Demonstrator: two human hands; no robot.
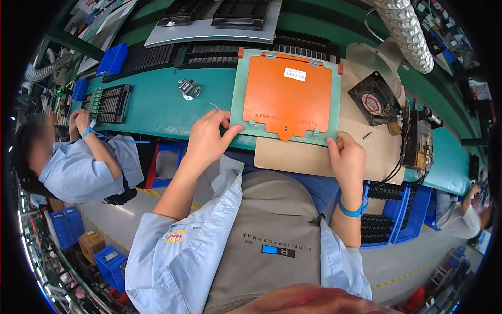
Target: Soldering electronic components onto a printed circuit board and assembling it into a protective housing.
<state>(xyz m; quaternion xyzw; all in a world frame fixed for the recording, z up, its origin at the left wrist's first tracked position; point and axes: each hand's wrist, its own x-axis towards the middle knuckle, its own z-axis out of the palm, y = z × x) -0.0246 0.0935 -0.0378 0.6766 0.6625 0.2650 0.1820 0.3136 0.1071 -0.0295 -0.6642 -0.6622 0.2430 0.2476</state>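
Note:
A flat fixture with a pale green frame [239, 99] and a hinged orange lid [287, 99] lies in front of me, tilted slightly. The lid carries a white label and sits closed over the frame. My left hand [208, 135] pinches the frame's near left corner between thumb and fingers. At the near right corner, my right hand [347, 157] grips the frame the same way, its thumb on top. Whatever lies under the lid is hidden.
A small metal tally counter [189, 89] stands on the green bench, left of the fixture. To the right are a black fan [372, 98], brown cardboard [298, 157] and a soldering-type machine [418, 138]. Black trays [240, 13] rest at the back. Co-workers [86, 162] sit on both sides.

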